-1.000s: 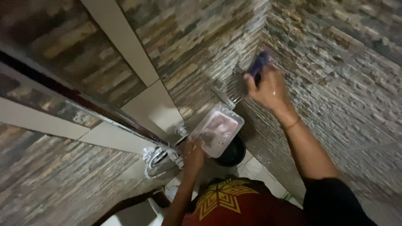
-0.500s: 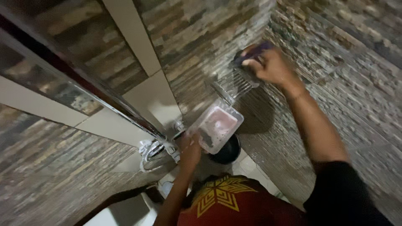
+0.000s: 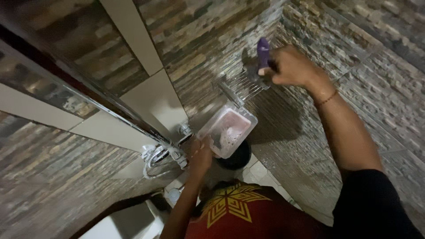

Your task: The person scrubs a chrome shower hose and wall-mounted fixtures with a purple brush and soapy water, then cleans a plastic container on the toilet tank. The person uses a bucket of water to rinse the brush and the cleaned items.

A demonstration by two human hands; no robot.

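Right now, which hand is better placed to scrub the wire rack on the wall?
Right. The right hand already holds the purple brush against the wire rack. The left hand is lower, holding the plastic container.

Dim corner of stone-patterned wall tiles (image 3: pixel 199 40) crossed by cream tile bands (image 3: pixel 150 99), chrome taps (image 3: pixel 166 152) below.

Purple brush (image 3: pixel 264 52) bristles hidden behind wire rack (image 3: pixel 241 86)
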